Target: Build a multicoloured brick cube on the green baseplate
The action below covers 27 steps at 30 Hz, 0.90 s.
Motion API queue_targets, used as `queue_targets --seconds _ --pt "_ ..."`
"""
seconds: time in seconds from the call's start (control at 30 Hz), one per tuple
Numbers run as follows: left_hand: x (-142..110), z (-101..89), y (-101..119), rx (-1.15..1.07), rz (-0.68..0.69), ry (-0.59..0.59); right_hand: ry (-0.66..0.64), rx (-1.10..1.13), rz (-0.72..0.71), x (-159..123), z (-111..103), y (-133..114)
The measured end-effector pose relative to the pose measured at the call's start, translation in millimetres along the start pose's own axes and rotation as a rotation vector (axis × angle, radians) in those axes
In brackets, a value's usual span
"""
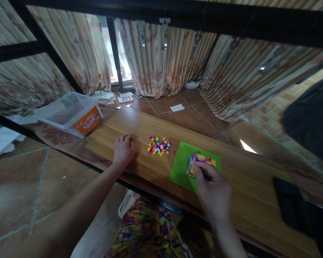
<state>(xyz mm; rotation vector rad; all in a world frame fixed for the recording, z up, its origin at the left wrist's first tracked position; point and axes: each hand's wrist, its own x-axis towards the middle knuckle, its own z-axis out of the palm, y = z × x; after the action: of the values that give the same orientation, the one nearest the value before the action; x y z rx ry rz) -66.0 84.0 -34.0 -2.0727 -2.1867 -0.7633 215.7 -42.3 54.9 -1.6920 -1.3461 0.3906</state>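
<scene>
A green baseplate (181,165) lies on the wooden table (140,129), with a block of small coloured bricks (203,158) built on it. My right hand (211,188) rests on the plate's near side, fingers pinched together at the edge of the built block; what they hold is hidden. A loose pile of small coloured bricks (158,146) sits left of the plate. My left hand (123,149) lies on the table left of that pile, fingers curled under, with nothing visible in it.
A clear plastic tub with an orange label (74,114) stands at the table's far left. A dark flat object (288,204) lies at the right end. Papers (177,107) lie on the tiled floor by the curtains. A black frame bar crosses overhead.
</scene>
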Motion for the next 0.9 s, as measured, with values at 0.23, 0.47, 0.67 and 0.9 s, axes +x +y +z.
queue_targets --seconds 0.23,0.47,0.67,0.9 --pt "0 0.5 -1 0.009 0.0 0.001 -0.16 -0.301 -0.141 10 81 4" --pt "0 1.1 -2 0.008 0.008 0.002 -0.212 -0.533 -0.101 31 114 10" --pt "1 1.2 -2 0.0 0.011 0.012 -0.235 -0.522 -0.127 34 116 16" --pt "1 -0.2 -2 0.0 0.018 0.016 -0.184 -0.182 -0.207 -1 56 -4"
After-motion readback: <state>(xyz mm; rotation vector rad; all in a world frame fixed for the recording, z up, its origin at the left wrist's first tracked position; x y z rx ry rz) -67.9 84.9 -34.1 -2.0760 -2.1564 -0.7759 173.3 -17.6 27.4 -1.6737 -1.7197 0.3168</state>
